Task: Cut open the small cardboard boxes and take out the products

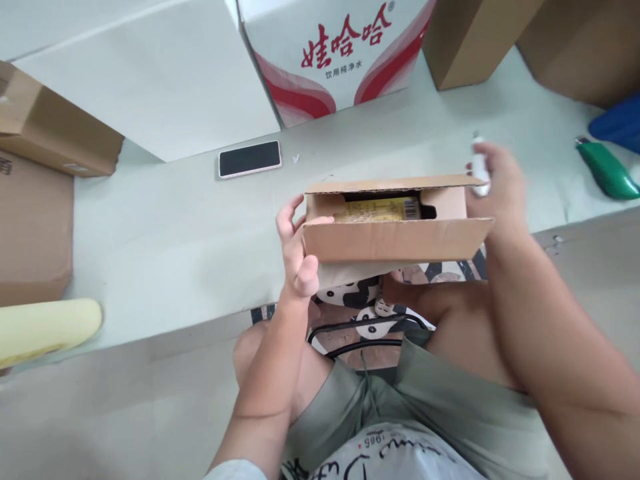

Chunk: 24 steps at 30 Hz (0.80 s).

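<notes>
Clearly, the left hand (295, 250) has the left end of a small brown corrugated cardboard box (395, 241) in a narrow grip: fingers curl around that end, one fingertip lies over the edge of the opening, and the thumb is at the near corner, though whether it presses on the cardboard cannot be told. The box is at the front edge of a pale, smooth-topped table (175, 233), above the person's lap, with its two long flaps parted and a yellow-labelled package with a barcode (377, 211) showing inside. Just beyond the box's right end, the right hand (505, 187), slightly blurred, is closed around a slim white tool with a metallic-looking tip (480, 167), which points away from the person. Behind the box and to its left lies a dark-screened phone with a light rim (250, 159), and a tiny white scrap (296, 159) sits between the two. Farther behind the box stands a white carton with red lettering and red swooshes (345, 57). Well to the box's right lies a glossy green, rounded object (607, 170), near a blue one (620, 127).
</notes>
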Each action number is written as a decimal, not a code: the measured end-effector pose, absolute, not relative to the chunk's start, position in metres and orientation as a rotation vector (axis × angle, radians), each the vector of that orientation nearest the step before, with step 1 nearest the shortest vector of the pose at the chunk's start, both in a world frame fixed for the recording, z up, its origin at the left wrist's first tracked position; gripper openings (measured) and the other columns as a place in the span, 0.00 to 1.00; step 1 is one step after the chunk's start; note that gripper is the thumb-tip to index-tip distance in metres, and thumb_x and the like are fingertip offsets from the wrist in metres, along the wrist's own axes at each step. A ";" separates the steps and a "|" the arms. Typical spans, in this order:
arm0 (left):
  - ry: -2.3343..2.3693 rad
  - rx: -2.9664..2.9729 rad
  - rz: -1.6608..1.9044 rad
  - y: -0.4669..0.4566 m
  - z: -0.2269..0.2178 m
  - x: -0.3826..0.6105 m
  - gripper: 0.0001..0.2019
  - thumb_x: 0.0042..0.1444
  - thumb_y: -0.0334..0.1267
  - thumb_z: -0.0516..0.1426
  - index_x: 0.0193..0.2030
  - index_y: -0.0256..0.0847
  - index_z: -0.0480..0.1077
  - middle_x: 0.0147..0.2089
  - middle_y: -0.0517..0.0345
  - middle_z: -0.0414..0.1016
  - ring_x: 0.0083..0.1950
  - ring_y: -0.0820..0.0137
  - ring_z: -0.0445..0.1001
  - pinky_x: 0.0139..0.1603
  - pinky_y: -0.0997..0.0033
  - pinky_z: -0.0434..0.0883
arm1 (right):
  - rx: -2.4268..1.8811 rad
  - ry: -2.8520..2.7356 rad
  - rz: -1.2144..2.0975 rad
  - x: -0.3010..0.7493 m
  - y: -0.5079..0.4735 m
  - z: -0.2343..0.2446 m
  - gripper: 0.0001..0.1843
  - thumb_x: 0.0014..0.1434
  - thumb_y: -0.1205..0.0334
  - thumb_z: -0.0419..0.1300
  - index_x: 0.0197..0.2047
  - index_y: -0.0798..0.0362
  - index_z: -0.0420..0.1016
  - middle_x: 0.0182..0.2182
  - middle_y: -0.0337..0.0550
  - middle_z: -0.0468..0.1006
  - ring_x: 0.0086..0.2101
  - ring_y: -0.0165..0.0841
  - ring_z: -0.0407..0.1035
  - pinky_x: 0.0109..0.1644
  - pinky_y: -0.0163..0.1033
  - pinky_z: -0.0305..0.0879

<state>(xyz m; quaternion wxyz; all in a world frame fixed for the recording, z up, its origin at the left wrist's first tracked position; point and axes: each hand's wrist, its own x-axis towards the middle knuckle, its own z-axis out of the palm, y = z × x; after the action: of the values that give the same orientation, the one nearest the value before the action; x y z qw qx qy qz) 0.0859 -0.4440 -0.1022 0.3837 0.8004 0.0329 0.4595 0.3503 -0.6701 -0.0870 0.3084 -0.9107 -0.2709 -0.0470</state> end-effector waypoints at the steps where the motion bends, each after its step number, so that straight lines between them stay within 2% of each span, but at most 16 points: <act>1: 0.041 2.031 1.144 -0.442 -0.102 0.087 0.34 0.67 0.69 0.39 0.55 0.52 0.76 0.74 0.53 0.56 0.74 0.45 0.63 0.73 0.41 0.68 | -2.455 -0.701 -0.027 0.351 -0.667 -0.092 0.37 0.58 0.58 0.58 0.70 0.57 0.69 0.59 0.63 0.76 0.55 0.49 0.74 0.62 0.55 0.70; 3: -0.003 2.022 1.097 -0.438 -0.101 0.088 0.36 0.66 0.71 0.39 0.53 0.52 0.77 0.77 0.58 0.53 0.78 0.45 0.58 0.75 0.42 0.67 | -2.501 -0.692 0.134 0.353 -0.661 -0.099 0.34 0.56 0.58 0.58 0.66 0.55 0.74 0.58 0.61 0.78 0.56 0.51 0.74 0.63 0.56 0.69; 6: 0.000 2.013 1.082 -0.436 -0.099 0.089 0.35 0.65 0.72 0.41 0.50 0.51 0.78 0.79 0.61 0.50 0.80 0.45 0.54 0.76 0.43 0.67 | -2.449 -0.694 0.141 0.357 -0.654 -0.103 0.29 0.57 0.58 0.57 0.61 0.52 0.78 0.56 0.57 0.80 0.54 0.50 0.75 0.61 0.55 0.70; 9: 0.072 2.079 1.067 -0.436 -0.096 0.086 0.35 0.64 0.73 0.43 0.50 0.50 0.79 0.80 0.61 0.48 0.79 0.44 0.53 0.74 0.42 0.68 | -2.376 -0.705 0.028 0.353 -0.653 -0.097 0.22 0.54 0.58 0.60 0.52 0.52 0.80 0.49 0.54 0.81 0.49 0.44 0.76 0.53 0.47 0.72; 10: 0.100 2.107 1.060 -0.437 -0.095 0.085 0.35 0.64 0.73 0.43 0.50 0.50 0.79 0.80 0.60 0.48 0.79 0.44 0.54 0.73 0.41 0.68 | -2.311 -0.686 -0.046 0.348 -0.654 -0.093 0.16 0.54 0.58 0.61 0.46 0.51 0.80 0.44 0.52 0.82 0.44 0.40 0.75 0.46 0.43 0.72; 12: 0.133 2.137 1.069 -0.439 -0.094 0.084 0.34 0.64 0.72 0.44 0.47 0.49 0.79 0.78 0.57 0.49 0.77 0.44 0.55 0.72 0.41 0.69 | -2.071 -0.649 -0.262 0.333 -0.658 -0.082 0.05 0.56 0.57 0.61 0.33 0.49 0.73 0.30 0.45 0.76 0.31 0.33 0.69 0.33 0.38 0.64; 15: 0.166 2.140 1.132 -0.440 -0.094 0.084 0.34 0.63 0.72 0.44 0.42 0.47 0.77 0.73 0.53 0.53 0.74 0.45 0.59 0.70 0.41 0.69 | -1.658 -0.779 -0.439 0.305 -0.662 -0.064 0.15 0.60 0.58 0.61 0.25 0.49 0.63 0.20 0.37 0.64 0.22 0.27 0.55 0.25 0.37 0.51; 17: 0.218 2.114 1.180 -0.437 -0.095 0.083 0.35 0.62 0.73 0.42 0.40 0.46 0.76 0.71 0.51 0.55 0.73 0.44 0.60 0.69 0.39 0.69 | -1.552 -0.992 -0.351 0.289 -0.663 -0.055 0.14 0.64 0.58 0.61 0.27 0.49 0.69 0.21 0.37 0.65 0.22 0.27 0.56 0.25 0.38 0.52; 19: 0.255 2.063 1.213 -0.431 -0.097 0.080 0.36 0.60 0.75 0.41 0.38 0.46 0.75 0.71 0.51 0.54 0.72 0.42 0.60 0.68 0.36 0.68 | -1.519 -1.192 -0.232 0.278 -0.661 -0.051 0.10 0.66 0.54 0.61 0.35 0.47 0.79 0.27 0.41 0.68 0.28 0.31 0.65 0.30 0.40 0.62; 21: 0.274 2.037 1.231 -0.424 -0.099 0.076 0.36 0.59 0.76 0.42 0.38 0.47 0.73 0.71 0.52 0.54 0.72 0.41 0.60 0.69 0.34 0.67 | -1.526 -1.316 -0.159 0.273 -0.658 -0.051 0.15 0.68 0.47 0.59 0.42 0.44 0.84 0.34 0.45 0.68 0.37 0.37 0.70 0.40 0.47 0.70; 23: 0.273 2.030 1.247 -0.419 -0.099 0.072 0.34 0.58 0.76 0.42 0.41 0.49 0.72 0.70 0.53 0.54 0.72 0.42 0.61 0.70 0.35 0.66 | -1.582 -1.352 -0.088 0.269 -0.655 -0.055 0.24 0.69 0.39 0.54 0.42 0.44 0.85 0.37 0.47 0.64 0.42 0.40 0.68 0.47 0.54 0.71; 24: 0.262 2.012 1.267 -0.417 -0.100 0.070 0.33 0.59 0.76 0.42 0.42 0.51 0.71 0.69 0.54 0.54 0.72 0.44 0.62 0.70 0.36 0.66 | -1.603 -1.338 -0.058 0.267 -0.653 -0.057 0.27 0.69 0.36 0.52 0.40 0.45 0.84 0.37 0.47 0.62 0.41 0.40 0.67 0.47 0.55 0.71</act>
<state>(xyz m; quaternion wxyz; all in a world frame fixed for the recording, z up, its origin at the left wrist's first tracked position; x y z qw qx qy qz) 0.0701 -0.4172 -0.0999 0.3660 0.7828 0.1021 0.4928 0.2669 -0.6528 -0.0573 0.5025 -0.6633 -0.5540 -0.0239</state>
